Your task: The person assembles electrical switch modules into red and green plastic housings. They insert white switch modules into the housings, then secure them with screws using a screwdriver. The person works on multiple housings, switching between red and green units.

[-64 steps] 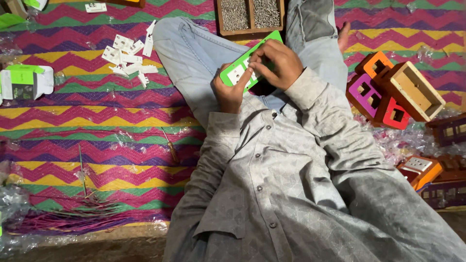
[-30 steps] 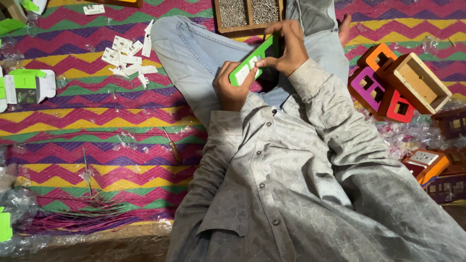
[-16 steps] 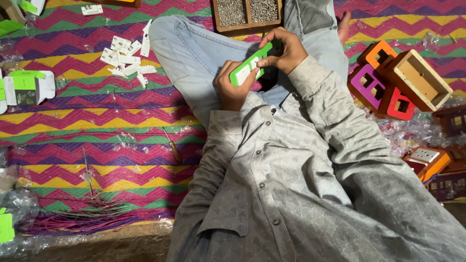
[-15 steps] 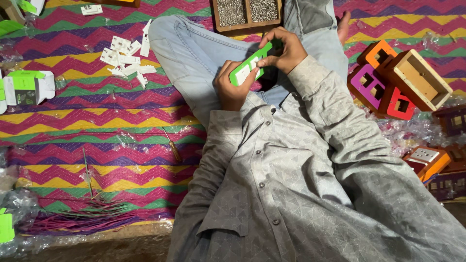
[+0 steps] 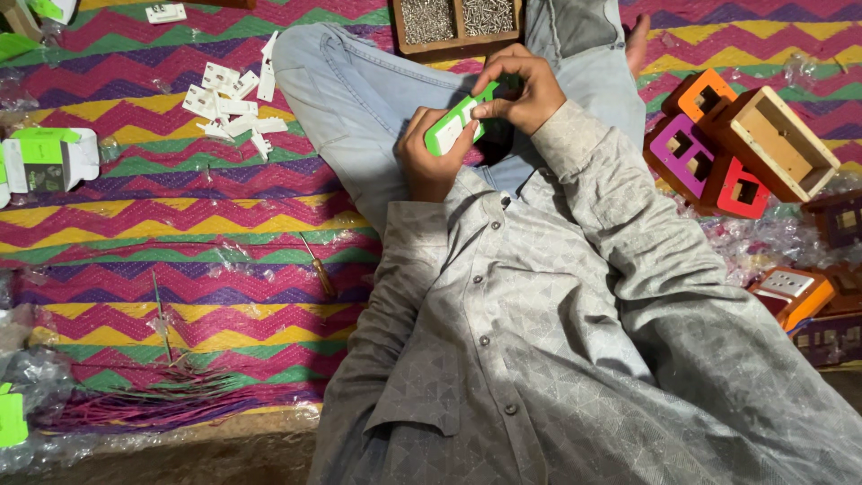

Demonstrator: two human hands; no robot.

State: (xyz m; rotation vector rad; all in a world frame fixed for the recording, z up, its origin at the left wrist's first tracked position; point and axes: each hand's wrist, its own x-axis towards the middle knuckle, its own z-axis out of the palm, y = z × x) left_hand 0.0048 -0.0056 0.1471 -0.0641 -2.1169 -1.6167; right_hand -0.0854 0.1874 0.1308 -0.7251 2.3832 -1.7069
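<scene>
Both my hands are up over my lap, and the green and white switch plate [image 5: 458, 119] sits right between them, tilted, one end low toward me, the other end raised away. My left hand [image 5: 431, 162] cups the lower end from underneath, fingers curled round it, thumb pressed on the green edge. My right hand [image 5: 525, 90] clamps the upper end, fingertips pinching down on the white face. So it's a two-handed grasp, the plate held clear of my jeans. Beyond my knees lies a wooden tray of screws [image 5: 458, 20]. Off to my left, white plastic inserts [image 5: 235, 103] lie scattered on the zigzag mat [image 5: 162, 207]. To my right, coloured boxes [image 5: 718, 148] are piled together, well apart from my hands.
</scene>
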